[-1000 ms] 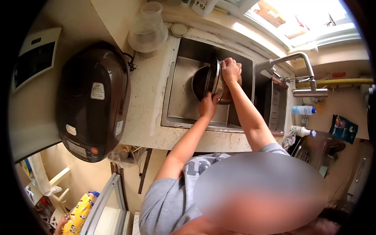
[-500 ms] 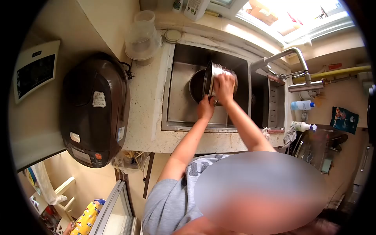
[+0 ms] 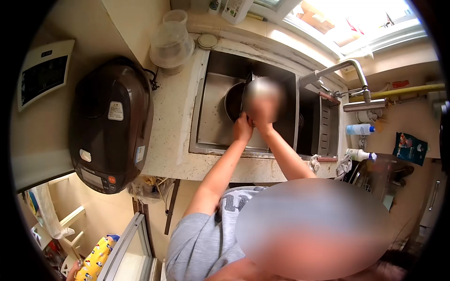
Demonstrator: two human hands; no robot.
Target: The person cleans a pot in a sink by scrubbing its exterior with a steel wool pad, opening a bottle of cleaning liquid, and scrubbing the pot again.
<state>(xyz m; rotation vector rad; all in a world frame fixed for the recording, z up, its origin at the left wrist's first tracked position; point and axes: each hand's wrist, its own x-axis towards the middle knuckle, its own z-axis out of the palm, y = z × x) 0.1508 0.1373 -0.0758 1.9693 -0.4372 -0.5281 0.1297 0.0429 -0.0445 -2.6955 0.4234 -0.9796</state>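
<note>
A shiny metal pot (image 3: pixel 248 85) is tipped on its side in the large sink basin (image 3: pixel 218 129). My left hand (image 3: pixel 243 128) is closed on the near part of its rim. Against the pot's outer wall lies my right hand (image 3: pixel 263 110), its fingers lost in a blur, so I cannot see whether anything is in them. A dark round vessel (image 3: pixel 233 104) rests on the basin floor, partly covered by the pot.
The faucet (image 3: pixel 358 77) arches over the smaller basin (image 3: pixel 309 117) at right. A brown rice cooker (image 3: pixel 112 136) and clear plastic containers (image 3: pixel 168 42) stand left of the sink. Bottles (image 3: pixel 360 129) are at right. Another person's patterned yellow clothing (image 3: pixel 96 260) shows lower left.
My right hand has shifted slightly down along the pot and is now blurred. My left hand keeps its hold near the rim. The whole view has shifted a little.
</note>
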